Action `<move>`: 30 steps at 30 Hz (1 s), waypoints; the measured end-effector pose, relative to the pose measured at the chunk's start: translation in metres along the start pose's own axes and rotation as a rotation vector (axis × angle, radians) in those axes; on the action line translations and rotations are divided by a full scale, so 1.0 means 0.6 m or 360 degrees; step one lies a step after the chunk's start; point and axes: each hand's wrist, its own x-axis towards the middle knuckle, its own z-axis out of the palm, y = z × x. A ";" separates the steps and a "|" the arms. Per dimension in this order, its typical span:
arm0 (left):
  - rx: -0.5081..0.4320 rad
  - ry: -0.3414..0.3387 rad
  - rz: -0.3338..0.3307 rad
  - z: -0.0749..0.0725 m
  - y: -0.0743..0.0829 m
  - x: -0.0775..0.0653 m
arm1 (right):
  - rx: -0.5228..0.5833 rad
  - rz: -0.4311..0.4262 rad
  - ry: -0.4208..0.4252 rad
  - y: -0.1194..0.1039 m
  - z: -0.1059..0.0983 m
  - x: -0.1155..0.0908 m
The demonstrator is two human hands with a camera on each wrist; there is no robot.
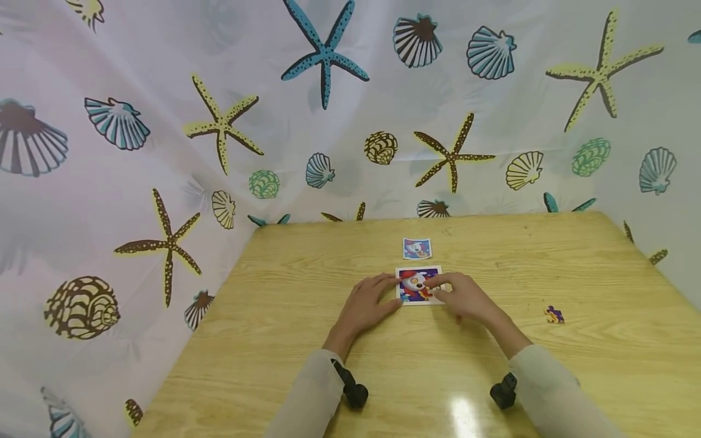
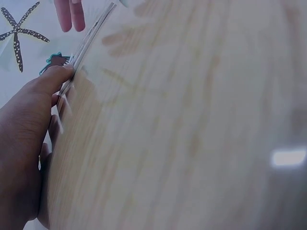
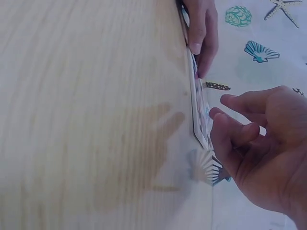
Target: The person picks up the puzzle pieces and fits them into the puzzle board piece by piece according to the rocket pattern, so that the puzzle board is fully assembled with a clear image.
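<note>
A small jigsaw puzzle [image 1: 414, 294] in a white frame lies flat on the table, showing a white cartoon figure with red on a purple ground. At its left edge rests my left hand [image 1: 368, 304], thumb and fingers touching the frame. My right hand [image 1: 464, 297] is over the puzzle's right side, its fingers loosely bent. In the right wrist view, no piece shows between the fingers of that right hand [image 3: 268, 148]. One loose puzzle piece [image 1: 554, 314], purple and orange, lies on the table to the right.
Just behind the puzzle lies a small picture card [image 1: 417, 249] with a similar image. The wooden table [image 1: 306, 261] meets a curtain [image 1: 361, 176] printed with shells and starfish at the back and sides.
</note>
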 end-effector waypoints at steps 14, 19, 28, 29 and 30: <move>-0.0017 0.0009 0.0016 -0.002 0.004 -0.003 | 0.0176 -0.0025 0.0081 0.035 -0.051 -0.044; -0.0017 -0.0010 0.0001 0.000 0.006 -0.002 | 0.0162 -0.0027 0.0076 0.047 -0.066 -0.063; 0.0041 -0.0031 -0.0028 -0.002 0.004 0.000 | 0.0166 0.0038 0.0044 0.076 -0.093 -0.093; 0.0042 -0.0034 -0.0028 -0.002 0.004 -0.001 | 0.0177 0.0039 0.0038 0.078 -0.096 -0.097; 0.0039 -0.0036 -0.0031 -0.002 0.003 -0.001 | 0.0188 0.0030 0.0032 0.081 -0.099 -0.102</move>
